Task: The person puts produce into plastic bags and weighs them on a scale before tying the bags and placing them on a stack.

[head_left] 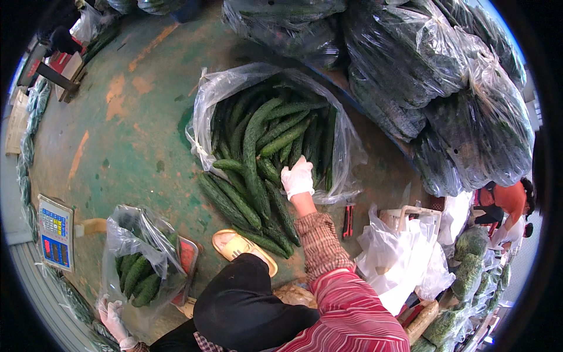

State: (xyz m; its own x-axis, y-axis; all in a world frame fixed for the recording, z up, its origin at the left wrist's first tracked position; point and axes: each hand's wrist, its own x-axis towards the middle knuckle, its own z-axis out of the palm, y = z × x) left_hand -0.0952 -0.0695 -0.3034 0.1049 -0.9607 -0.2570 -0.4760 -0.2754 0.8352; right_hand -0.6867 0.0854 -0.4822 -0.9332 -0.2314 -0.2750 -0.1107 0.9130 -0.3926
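Note:
My right hand [298, 178], in a white glove, reaches into a big open clear plastic bag [205, 108] full of long dark green cucumbers [253, 146]. Its fingers close around the end of one cucumber [297, 149] near the bag's front side. Several cucumbers [231, 202] spill out over the bag's near edge toward my foot. At the lower left my left hand [114, 321], also gloved, has its fingers bent at the rim of a smaller clear plastic bag [126, 232]. That bag holds several cucumbers [139, 278] and rests on a scale [189, 258].
The scale's display panel [56, 233] stands at the left. Stacked bags of cucumbers [410, 64] fill the far right. Red-handled pliers or cutters [348, 221] lie on the floor beside white plastic bags [399, 252] in a crate. Another person [507, 205] bends at the right edge.

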